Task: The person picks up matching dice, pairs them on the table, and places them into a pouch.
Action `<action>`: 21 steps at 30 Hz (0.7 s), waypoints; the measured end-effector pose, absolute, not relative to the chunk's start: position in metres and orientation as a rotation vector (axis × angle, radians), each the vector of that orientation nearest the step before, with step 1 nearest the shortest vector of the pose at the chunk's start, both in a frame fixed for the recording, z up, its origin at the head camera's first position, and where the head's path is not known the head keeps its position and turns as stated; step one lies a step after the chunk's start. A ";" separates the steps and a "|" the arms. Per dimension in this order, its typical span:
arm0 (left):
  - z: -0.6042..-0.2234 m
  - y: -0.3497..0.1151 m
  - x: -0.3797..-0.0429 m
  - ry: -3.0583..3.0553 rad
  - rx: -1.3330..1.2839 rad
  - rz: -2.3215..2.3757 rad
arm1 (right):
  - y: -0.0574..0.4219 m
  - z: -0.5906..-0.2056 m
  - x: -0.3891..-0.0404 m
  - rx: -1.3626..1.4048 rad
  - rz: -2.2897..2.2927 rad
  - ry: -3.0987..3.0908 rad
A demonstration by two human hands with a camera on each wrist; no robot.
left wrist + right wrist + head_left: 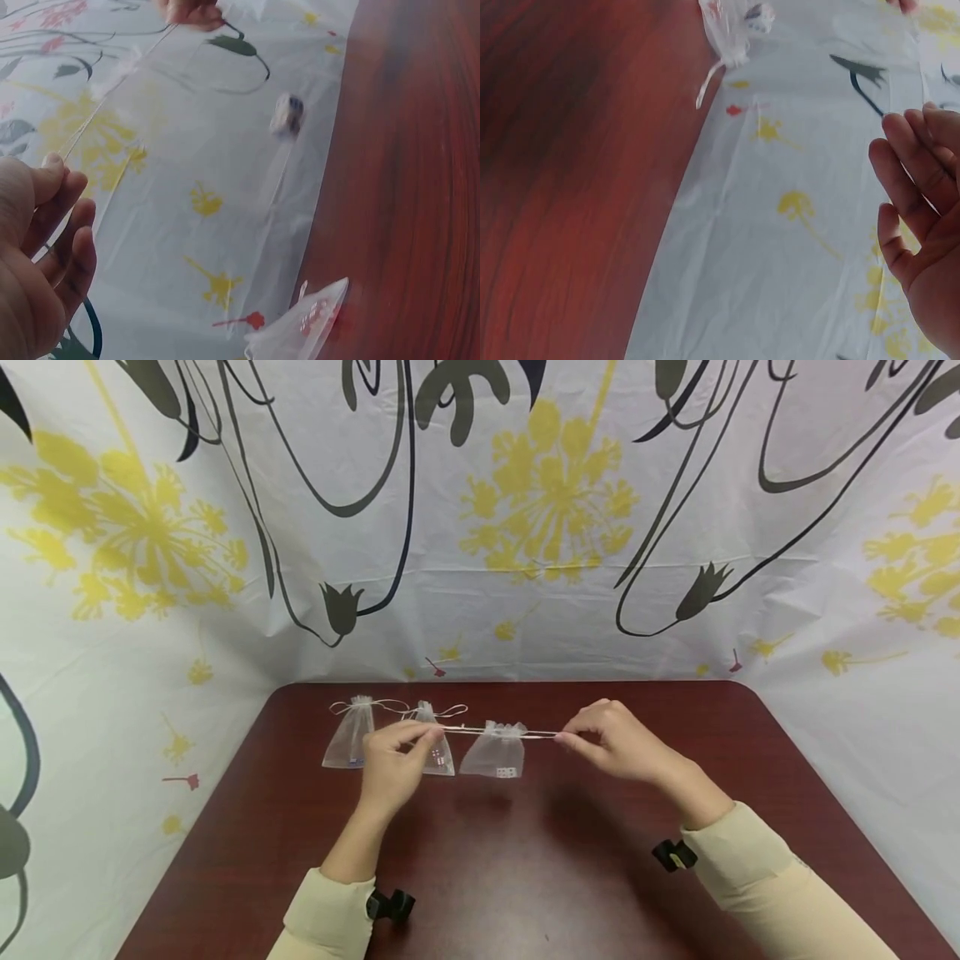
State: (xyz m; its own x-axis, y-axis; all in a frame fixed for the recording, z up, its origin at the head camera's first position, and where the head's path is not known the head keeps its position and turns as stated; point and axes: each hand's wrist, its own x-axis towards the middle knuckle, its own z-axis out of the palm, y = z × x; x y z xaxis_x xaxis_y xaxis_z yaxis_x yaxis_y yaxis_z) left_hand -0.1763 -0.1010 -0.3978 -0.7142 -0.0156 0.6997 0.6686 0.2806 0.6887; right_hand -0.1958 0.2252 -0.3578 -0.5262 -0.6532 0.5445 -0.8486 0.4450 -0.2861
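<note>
A small sheer white drawstring pouch hangs above the table, with dice at its bottom. Its white cord is stretched taut sideways between both hands. My left hand pinches one end of the cord between thumb and forefinger; the other fingers are loosely bent in the left wrist view. At the opposite end, my right hand pinches the cord with its fingertips. The pouch's neck is gathered. Behind the left hand stands a second pouch, partly hidden, with small reddish pieces inside.
Farther left on the dark red table is a third sheer pouch, its cord tied in a bow and something bluish inside. A patterned white cloth hangs behind the table and along its sides.
</note>
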 end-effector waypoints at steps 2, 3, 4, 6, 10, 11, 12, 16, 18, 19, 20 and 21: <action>-0.399 -0.104 -0.178 -1.944 -0.549 -1.461 | 0.231 -0.357 -0.197 1.258 0.747 -2.339; -0.400 -0.105 -0.178 -1.944 -0.538 -1.449 | 0.233 -0.357 -0.197 1.248 0.738 -2.340; -0.401 -0.106 -0.179 -1.941 -0.532 -1.446 | 0.235 -0.358 -0.197 1.241 0.730 -2.341; -0.403 -0.106 -0.180 -1.943 -0.525 -1.430 | 0.238 -0.359 -0.199 1.232 0.716 -2.348; -0.407 -0.106 -0.184 -1.967 -0.512 -1.431 | 0.240 -0.363 -0.201 1.224 0.726 -2.368; -0.407 -0.105 -0.185 -1.985 -0.507 -1.434 | 0.241 -0.364 -0.201 1.219 0.741 -2.373; -0.408 -0.105 -0.186 -2.002 -0.502 -1.441 | 0.241 -0.365 -0.201 1.213 0.755 -2.379; -0.413 -0.105 -0.190 -2.102 -0.490 -1.427 | 0.243 -0.371 -0.203 1.182 0.808 -2.419; -0.417 -0.107 -0.192 -2.160 -0.482 -1.393 | 0.243 -0.375 -0.204 1.168 0.818 -2.451; -0.419 -0.108 -0.194 -2.194 -0.482 -1.368 | 0.243 -0.377 -0.205 1.159 0.820 -2.472; -0.421 -0.109 -0.197 -2.228 -0.483 -1.335 | 0.243 -0.379 -0.206 1.149 0.820 -2.492; -0.423 -0.109 -0.199 -2.260 -0.483 -1.297 | 0.243 -0.382 -0.208 1.136 0.815 -2.515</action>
State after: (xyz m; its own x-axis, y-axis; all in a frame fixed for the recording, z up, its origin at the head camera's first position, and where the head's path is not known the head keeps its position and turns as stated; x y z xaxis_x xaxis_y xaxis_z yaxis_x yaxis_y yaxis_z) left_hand -0.1992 -0.1093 -0.4232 -0.8191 0.0613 0.5703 0.5233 0.4868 0.6994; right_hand -0.2082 0.2426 -0.3819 -0.6588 -0.6042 0.4482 -0.7523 0.5358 -0.3834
